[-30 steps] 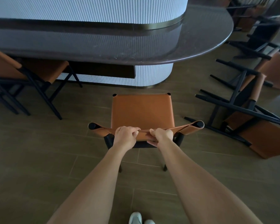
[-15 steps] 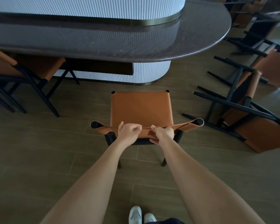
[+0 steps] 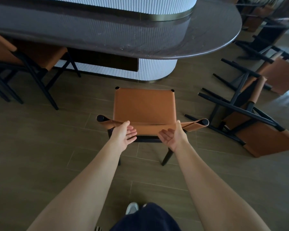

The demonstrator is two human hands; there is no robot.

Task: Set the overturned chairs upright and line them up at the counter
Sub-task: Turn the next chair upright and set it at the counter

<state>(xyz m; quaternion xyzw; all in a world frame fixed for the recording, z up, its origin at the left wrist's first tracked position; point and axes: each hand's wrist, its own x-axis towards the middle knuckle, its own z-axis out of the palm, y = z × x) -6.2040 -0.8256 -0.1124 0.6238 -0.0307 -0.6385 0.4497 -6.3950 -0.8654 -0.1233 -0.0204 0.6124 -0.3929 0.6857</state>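
At the far left, one upright chair [image 3: 23, 54] with an orange seat and black legs stands at the worktop [image 3: 207, 39], its seat partly under the worktop's long front edge. The worktop is dark and glossy, with a rounded right end, and it sits on a white ribbed base [image 3: 123, 70].

In the middle of the floor [image 3: 40, 155], the second upright chair [image 3: 144, 105] stands on its legs, facing the worktop, a little apart from the base and below the rounded right end. Its orange backrest strap is on the near side, stretched between two black posts.

The left hand [image 3: 123, 135] is open, palm turned inward, fingers spread and loose; it is just beside the backrest strap near its left part, and I cannot tell if the thumb touches the leather. The right hand [image 3: 172, 135] is also open, palm turned up and inward, fingers relaxed, close to the right part of the same strap. Neither hand closes on anything.

To the right, an overturned chair [image 3: 250, 124] lies on the floor on its side, black legs pointing left and up, the orange seat low. Behind it, near the right edge of the floor, another overturned chair [image 3: 280, 75] lies, partly cut off by the view.

At the bottom a white shoe [image 3: 132, 208] and dark clothing of the person show.
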